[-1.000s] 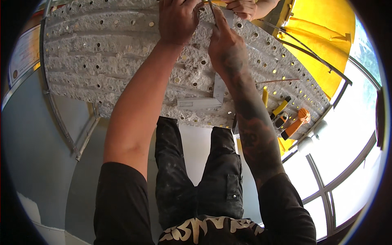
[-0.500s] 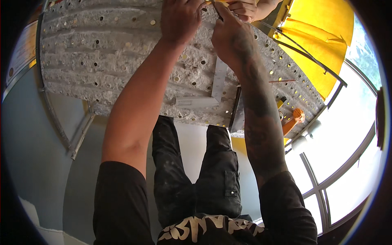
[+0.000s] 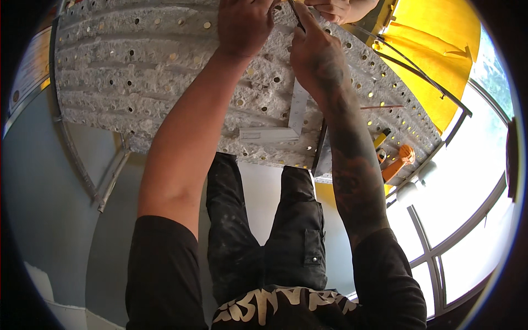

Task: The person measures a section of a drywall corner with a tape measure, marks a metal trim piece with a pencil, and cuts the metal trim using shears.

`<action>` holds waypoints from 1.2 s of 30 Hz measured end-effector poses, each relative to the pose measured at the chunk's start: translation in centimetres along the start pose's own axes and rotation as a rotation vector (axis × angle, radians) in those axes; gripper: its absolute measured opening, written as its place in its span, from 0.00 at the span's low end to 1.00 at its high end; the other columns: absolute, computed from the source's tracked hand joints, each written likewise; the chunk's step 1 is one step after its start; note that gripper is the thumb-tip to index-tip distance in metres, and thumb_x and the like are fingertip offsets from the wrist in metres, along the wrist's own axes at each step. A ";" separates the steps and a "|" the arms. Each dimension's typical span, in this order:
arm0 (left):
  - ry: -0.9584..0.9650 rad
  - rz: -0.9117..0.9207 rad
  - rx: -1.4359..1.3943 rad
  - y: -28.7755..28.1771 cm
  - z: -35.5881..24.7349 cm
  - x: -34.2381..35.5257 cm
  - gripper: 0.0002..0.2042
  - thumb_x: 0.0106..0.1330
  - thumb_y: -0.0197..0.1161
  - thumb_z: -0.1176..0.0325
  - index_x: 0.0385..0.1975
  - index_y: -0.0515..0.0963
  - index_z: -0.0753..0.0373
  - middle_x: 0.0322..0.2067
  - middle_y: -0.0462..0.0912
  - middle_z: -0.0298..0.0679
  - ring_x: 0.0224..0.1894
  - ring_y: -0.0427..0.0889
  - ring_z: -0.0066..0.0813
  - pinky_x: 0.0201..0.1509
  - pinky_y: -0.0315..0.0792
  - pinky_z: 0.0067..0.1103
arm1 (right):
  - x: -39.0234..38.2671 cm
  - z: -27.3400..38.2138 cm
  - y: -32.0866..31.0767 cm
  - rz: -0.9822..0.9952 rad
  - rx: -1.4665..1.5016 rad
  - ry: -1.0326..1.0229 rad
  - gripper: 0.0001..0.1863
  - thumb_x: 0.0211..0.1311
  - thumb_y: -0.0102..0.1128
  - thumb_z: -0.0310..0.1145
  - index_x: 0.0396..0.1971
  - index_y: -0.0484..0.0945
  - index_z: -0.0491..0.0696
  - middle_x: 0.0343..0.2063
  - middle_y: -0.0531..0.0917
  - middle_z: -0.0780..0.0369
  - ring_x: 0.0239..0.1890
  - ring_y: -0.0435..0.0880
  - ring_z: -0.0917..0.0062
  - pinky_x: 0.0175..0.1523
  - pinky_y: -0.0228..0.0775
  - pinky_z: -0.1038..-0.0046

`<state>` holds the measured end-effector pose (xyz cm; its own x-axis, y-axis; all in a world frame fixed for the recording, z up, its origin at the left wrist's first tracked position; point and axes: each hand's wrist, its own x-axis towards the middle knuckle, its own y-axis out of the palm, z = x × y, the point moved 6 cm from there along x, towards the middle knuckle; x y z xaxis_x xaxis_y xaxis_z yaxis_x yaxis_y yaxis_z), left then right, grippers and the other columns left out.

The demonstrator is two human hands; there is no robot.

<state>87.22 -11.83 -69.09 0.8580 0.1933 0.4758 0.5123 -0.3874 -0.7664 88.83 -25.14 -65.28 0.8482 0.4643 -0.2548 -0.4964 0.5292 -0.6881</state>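
My left hand [image 3: 245,27] is at the top edge of the view, over the far part of a grey, plaster-crusted perforated metal platform [image 3: 181,77]. Its fingers look curled, but the frame cuts off their tips and whatever lies under them. Beside it, my right hand [image 3: 318,55] is closed around a thin dark tool [image 3: 297,15] that points up and away; its kind is unclear. Just beyond, another person's hand [image 3: 331,9] reaches in from the upper right. Below my right wrist lies a metal try square [image 3: 269,133] on the platform.
At the platform's right end lie an orange-handled tool [image 3: 399,163], a yellow and black tool [image 3: 381,137] and a thin reddish rod [image 3: 382,107]. A dark flat panel [image 3: 323,154] sits by my right forearm. Yellow sheeting [image 3: 434,60] hangs behind, with bright windows [image 3: 467,220] to the right.
My right hand has shifted slightly down and right with the thin tool, showing more of it. The other person's hand has moved a little up. My left hand is nearly still.
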 end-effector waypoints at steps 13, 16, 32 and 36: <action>-0.033 0.014 -0.017 0.3 0.4 -0.3 0.04 0.62 0.63 0.68 0.32 0.80 0.60 0.31 0.76 0.42 0.38 0.76 0.46 0.44 0.71 0.39 | 0.7 -0.1 0.5 -0.049 -0.031 -0.058 0.30 0.66 0.48 0.27 0.69 0.63 0.49 0.30 0.82 0.40 0.37 0.83 0.44 0.41 0.74 0.52; -0.017 0.001 0.010 0.2 0.5 -0.3 0.04 0.63 0.63 0.67 0.32 0.79 0.60 0.31 0.76 0.43 0.38 0.76 0.47 0.45 0.70 0.39 | 0.8 -0.7 0.8 -0.040 -0.068 -0.022 0.29 0.66 0.48 0.27 0.69 0.64 0.50 0.32 0.82 0.40 0.38 0.84 0.45 0.42 0.75 0.52; 0.004 0.033 0.006 0.0 0.3 -0.2 0.04 0.62 0.61 0.68 0.33 0.80 0.60 0.31 0.76 0.43 0.38 0.76 0.46 0.44 0.70 0.38 | -0.5 0.3 0.4 0.034 -0.002 -0.004 0.30 0.66 0.47 0.26 0.69 0.61 0.50 0.30 0.81 0.39 0.36 0.82 0.42 0.42 0.74 0.50; -0.006 -0.022 -0.016 0.0 0.0 0.0 0.05 0.63 0.62 0.67 0.32 0.80 0.61 0.31 0.77 0.43 0.38 0.77 0.46 0.44 0.71 0.37 | 0.9 -0.1 0.5 -0.007 -0.073 0.019 0.29 0.66 0.47 0.25 0.69 0.62 0.49 0.29 0.81 0.39 0.35 0.82 0.41 0.41 0.74 0.50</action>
<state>87.27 -11.81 -69.12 0.8469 0.2073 0.4896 0.5302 -0.3973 -0.7490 89.41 -24.56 -65.91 0.8553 0.4471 -0.2620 -0.4762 0.4787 -0.7376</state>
